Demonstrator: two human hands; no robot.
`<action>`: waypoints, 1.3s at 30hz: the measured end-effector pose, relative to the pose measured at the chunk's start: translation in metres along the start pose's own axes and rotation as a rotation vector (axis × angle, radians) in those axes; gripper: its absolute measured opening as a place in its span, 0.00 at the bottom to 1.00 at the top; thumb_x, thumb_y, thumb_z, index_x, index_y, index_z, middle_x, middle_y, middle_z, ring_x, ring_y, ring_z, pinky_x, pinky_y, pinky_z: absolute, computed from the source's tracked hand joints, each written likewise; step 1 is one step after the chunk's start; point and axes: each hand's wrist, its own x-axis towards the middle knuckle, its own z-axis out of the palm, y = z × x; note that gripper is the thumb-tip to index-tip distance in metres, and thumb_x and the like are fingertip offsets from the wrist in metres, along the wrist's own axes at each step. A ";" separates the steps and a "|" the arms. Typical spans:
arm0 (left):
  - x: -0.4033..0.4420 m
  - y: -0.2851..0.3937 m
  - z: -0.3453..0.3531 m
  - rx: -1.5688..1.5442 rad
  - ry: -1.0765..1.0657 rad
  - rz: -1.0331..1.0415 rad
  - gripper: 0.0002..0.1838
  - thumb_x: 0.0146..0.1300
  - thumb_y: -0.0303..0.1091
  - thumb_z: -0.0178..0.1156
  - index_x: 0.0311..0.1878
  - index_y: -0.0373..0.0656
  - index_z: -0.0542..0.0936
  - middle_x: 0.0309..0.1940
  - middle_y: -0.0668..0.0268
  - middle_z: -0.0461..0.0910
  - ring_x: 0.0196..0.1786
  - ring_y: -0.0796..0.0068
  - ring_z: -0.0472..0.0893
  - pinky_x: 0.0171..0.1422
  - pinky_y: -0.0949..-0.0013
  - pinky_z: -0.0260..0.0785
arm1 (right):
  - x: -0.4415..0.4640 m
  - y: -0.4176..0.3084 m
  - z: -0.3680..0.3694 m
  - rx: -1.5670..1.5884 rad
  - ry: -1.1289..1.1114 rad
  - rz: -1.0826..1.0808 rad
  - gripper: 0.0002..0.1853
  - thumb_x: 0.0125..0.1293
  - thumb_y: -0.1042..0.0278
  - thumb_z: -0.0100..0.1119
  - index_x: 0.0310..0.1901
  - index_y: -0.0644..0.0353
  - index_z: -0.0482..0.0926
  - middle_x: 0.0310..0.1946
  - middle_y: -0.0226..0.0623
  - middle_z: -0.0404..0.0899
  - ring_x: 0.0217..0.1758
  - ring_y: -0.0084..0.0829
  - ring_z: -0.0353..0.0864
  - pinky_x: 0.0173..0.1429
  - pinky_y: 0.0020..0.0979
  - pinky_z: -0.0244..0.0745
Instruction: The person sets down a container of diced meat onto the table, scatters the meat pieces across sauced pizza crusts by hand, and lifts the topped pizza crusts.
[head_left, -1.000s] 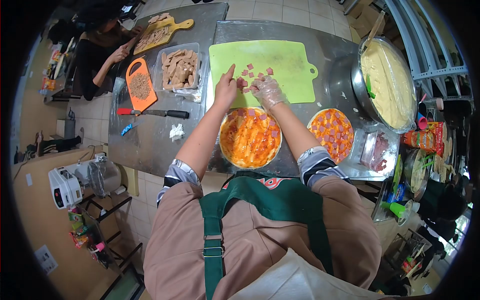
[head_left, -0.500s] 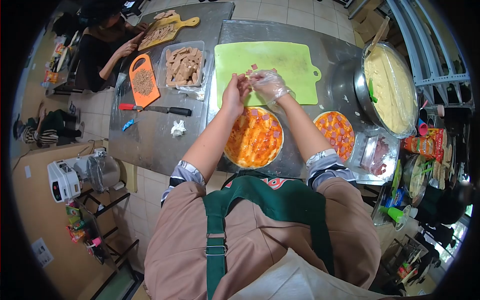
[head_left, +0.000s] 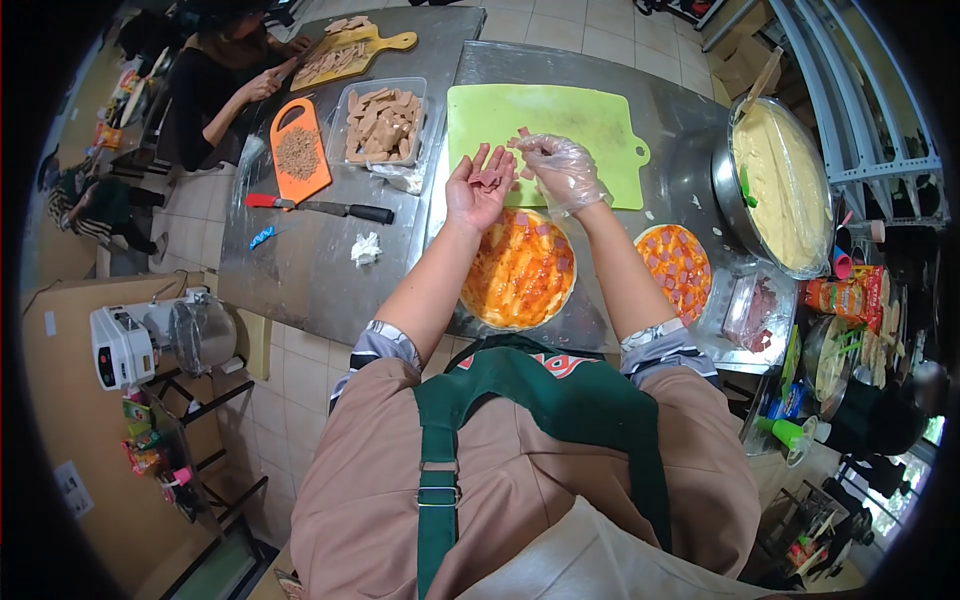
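Note:
My left hand (head_left: 473,203) is bare and palm up, its fingers slightly cupped, holding a small pile of diced ham (head_left: 487,179). Beside it, my right hand (head_left: 566,175) wears a clear plastic glove with its fingers pinched together; a bit of ham shows at the fingertips. Both are over the near part of a lime-green cutting board (head_left: 590,110), where a few more ham squares lie. Just below my hands is a round pizza base (head_left: 520,275) spread with red sauce, with some ham squares along its upper and right edge. Another pizza (head_left: 675,275), right of my forearm, is dotted with ham.
To the right are a plastic tub (head_left: 752,312) of ham and a large bowl of dough (head_left: 780,190) under film. On the left lie a knife (head_left: 335,209), an orange board (head_left: 317,182) and a box of sausage slices (head_left: 425,115). A co-worker (head_left: 215,95) cuts at the far left.
My left hand has turned palm up and opened, exposing the ham pieces. My right hand has shifted slightly right, its fingers now pinched. The view has moved a little.

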 end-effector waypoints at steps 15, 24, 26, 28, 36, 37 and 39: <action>-0.033 0.010 -0.021 0.324 -0.015 -0.115 0.11 0.61 0.32 0.45 0.42 0.35 0.70 0.35 0.58 0.74 0.36 0.75 0.75 0.32 0.82 0.70 | -0.039 -0.020 0.030 0.143 -0.109 0.112 0.06 0.49 0.68 0.58 0.26 0.61 0.76 0.22 0.30 0.75 0.26 0.22 0.74 0.31 0.23 0.69; -0.073 0.014 -0.057 0.489 -0.004 -0.148 0.10 0.58 0.27 0.49 0.42 0.34 0.71 0.34 0.63 0.74 0.34 0.81 0.75 0.38 0.84 0.71 | -0.068 -0.021 0.049 -0.206 -0.196 0.097 0.07 0.52 0.69 0.54 0.30 0.63 0.75 0.25 0.35 0.76 0.28 0.25 0.74 0.34 0.24 0.68; -0.086 0.015 -0.064 0.510 0.042 -0.170 0.11 0.58 0.27 0.49 0.45 0.35 0.70 0.34 0.65 0.74 0.34 0.82 0.74 0.39 0.85 0.70 | -0.082 -0.016 0.056 -0.228 -0.206 -0.070 0.07 0.52 0.68 0.54 0.30 0.62 0.76 0.26 0.37 0.75 0.29 0.29 0.74 0.35 0.26 0.68; -0.105 0.013 -0.067 0.539 0.089 -0.171 0.11 0.58 0.27 0.49 0.44 0.36 0.70 0.34 0.65 0.74 0.34 0.83 0.74 0.39 0.85 0.70 | -0.099 -0.014 0.056 -0.640 -0.207 -0.591 0.07 0.53 0.67 0.52 0.30 0.60 0.75 0.27 0.40 0.74 0.31 0.37 0.73 0.37 0.30 0.67; -0.143 0.011 -0.113 0.506 0.221 -0.295 0.08 0.59 0.30 0.48 0.40 0.37 0.69 0.30 0.65 0.73 0.32 0.83 0.74 0.36 0.86 0.71 | -0.142 -0.021 0.076 -0.268 -0.409 0.086 0.09 0.52 0.63 0.51 0.31 0.59 0.74 0.28 0.41 0.73 0.33 0.37 0.73 0.38 0.29 0.67; -0.146 0.011 -0.114 0.462 0.223 -0.314 0.08 0.59 0.30 0.48 0.39 0.36 0.70 0.29 0.65 0.73 0.31 0.82 0.75 0.35 0.86 0.71 | -0.143 -0.020 0.076 -0.268 -0.410 0.088 0.09 0.52 0.63 0.51 0.31 0.59 0.74 0.28 0.41 0.73 0.33 0.37 0.73 0.38 0.29 0.67; -0.146 0.014 -0.115 0.404 0.234 -0.337 0.08 0.59 0.30 0.49 0.39 0.36 0.70 0.28 0.65 0.73 0.30 0.82 0.75 0.34 0.86 0.71 | -0.140 -0.017 0.078 -0.587 -0.395 -0.494 0.09 0.51 0.63 0.53 0.30 0.59 0.75 0.26 0.40 0.74 0.31 0.33 0.74 0.37 0.28 0.68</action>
